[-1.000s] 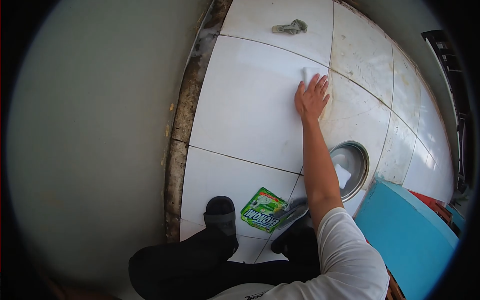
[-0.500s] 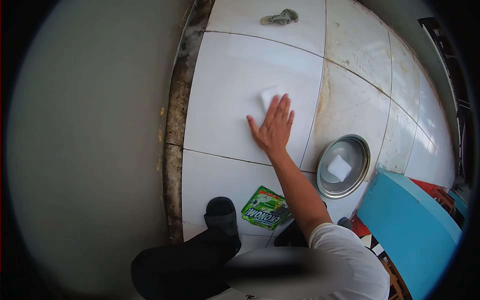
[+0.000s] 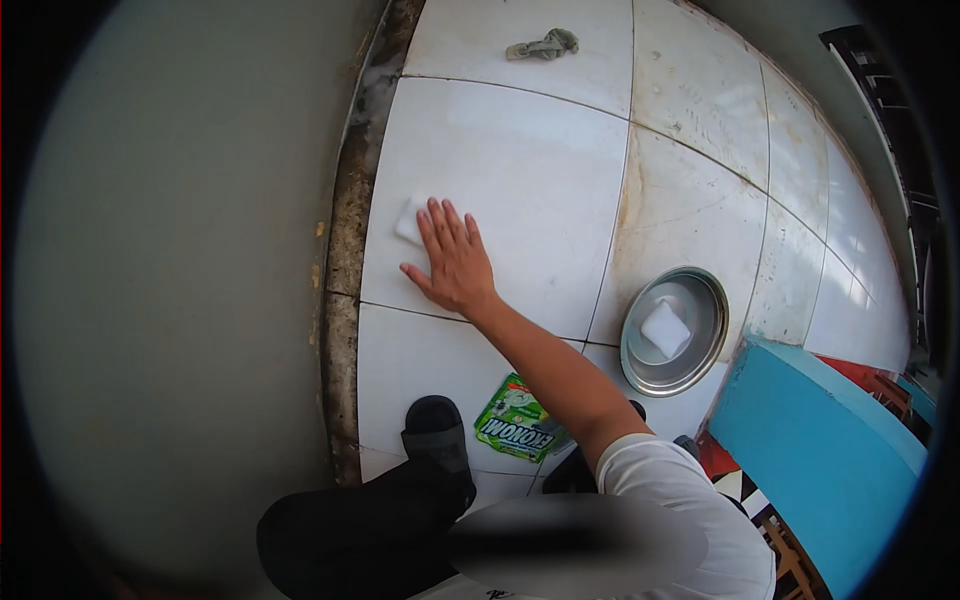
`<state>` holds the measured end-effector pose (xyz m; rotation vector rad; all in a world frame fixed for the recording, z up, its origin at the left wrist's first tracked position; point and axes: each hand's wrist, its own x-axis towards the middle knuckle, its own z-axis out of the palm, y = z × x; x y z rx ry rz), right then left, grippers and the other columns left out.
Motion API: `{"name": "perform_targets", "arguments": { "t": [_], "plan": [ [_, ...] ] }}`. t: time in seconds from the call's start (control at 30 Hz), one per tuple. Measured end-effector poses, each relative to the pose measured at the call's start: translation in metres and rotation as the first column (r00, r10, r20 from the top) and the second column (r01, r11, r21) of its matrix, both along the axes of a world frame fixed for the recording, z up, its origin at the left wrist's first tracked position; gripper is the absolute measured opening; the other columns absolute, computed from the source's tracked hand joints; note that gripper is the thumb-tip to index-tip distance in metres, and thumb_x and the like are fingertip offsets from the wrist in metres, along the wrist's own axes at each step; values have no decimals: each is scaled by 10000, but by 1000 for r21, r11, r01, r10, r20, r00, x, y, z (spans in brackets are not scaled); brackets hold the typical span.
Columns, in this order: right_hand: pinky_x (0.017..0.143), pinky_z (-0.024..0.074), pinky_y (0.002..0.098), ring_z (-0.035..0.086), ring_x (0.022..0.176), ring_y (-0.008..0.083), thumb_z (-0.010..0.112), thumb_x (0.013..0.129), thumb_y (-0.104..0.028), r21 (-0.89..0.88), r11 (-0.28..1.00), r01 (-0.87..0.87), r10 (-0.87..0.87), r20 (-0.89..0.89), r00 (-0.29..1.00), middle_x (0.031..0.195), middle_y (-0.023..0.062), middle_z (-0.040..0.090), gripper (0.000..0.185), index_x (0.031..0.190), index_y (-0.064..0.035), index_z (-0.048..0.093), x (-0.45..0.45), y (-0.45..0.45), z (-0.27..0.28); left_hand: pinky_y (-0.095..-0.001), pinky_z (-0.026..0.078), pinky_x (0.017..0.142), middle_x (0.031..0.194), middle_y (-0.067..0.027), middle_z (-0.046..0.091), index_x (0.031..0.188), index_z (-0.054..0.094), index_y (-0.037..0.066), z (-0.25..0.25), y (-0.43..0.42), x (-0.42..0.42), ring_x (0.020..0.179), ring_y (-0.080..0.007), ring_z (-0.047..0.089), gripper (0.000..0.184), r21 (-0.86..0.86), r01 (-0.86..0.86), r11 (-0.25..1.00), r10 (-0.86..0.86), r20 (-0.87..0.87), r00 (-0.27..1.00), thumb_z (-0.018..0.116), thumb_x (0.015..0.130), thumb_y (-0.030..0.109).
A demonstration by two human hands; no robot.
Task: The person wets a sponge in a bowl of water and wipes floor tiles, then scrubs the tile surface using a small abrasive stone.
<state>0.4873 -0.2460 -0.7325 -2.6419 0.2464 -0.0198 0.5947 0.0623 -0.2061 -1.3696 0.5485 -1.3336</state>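
My right hand [image 3: 452, 258] lies flat with fingers spread on a white sponge-like pad [image 3: 409, 222], pressing it on a white floor tile [image 3: 530, 180] near the left wall. The pad's upper left part shows past the fingertips; the rest is under the hand. A metal bowl [image 3: 716, 330] at the right holds a second white pad [image 3: 665, 329]. Below my right forearm, partly covered by it, is a green pouch [image 3: 512, 420]. My left hand does not show.
A crumpled grey-green cloth [image 3: 545, 44] lies on the far tile. The grey wall [image 3: 180, 250] bounds the left side, with a dirty strip along its foot. A blue ledge [image 3: 815, 440] stands at the lower right. My sandalled foot [image 3: 436, 436] is near the pouch.
My right hand has swept left across the tile with the pad under it, from beside the stained tile to near the left wall. The bowl is now uncovered by my arm.
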Motion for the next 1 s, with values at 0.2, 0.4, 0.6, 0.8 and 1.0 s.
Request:
{"name": "perform_targets", "arguments": {
  "t": [0.2,0.4,0.6,0.8,1.0],
  "plan": [
    [1171,298,483,346,1449,324,451,1033,-249,-84,980,-180,182,10,983,1557,163,363,497,1480,-39,401,-119,-37,4,-503,401,923,1345,-156,514,1380,520,111,-6,-6,-5,1225,-294,485,864,-97,-19,995,20,10,1000,231,937,795],
    [884,463,426,572,1082,339,522,908,-121,-432,864,-257,298,29,954,1333,267,532,562,1441,34,435,-139,-84,17,-488,393,919,1331,-131,496,1403,490,127,-9,-10,-5,1237,-284,451,852,-191,13,982,-15,-7,1000,204,945,786],
    [904,471,447,592,1055,361,605,956,-235,-23,999,-31,29,-103,994,1334,245,549,578,1454,-1,430,-157,-140,101,-407,422,841,1203,-108,569,1324,562,73,-19,-81,-37,1094,-232,525,720,-644,-368,670,194,-327,925,396,965,675],
    [988,454,473,563,1172,398,584,961,-330,190,946,263,-175,-386,906,1269,272,567,619,1456,-5,402,-260,-241,144,-329,503,953,1243,-159,641,1326,571,-9,-51,-13,-22,1142,-235,607,521,-589,-247,769,-115,-508,853,642,966,361],
    [928,476,514,549,1122,398,654,898,-312,-161,943,290,-323,-246,914,1254,207,523,692,1473,-44,377,-305,-239,66,-449,455,969,1199,-167,653,1409,470,16,-70,-167,-158,1105,-285,577,586,-563,-85,822,-567,-796,-211,661,921,276]
  ]
}}
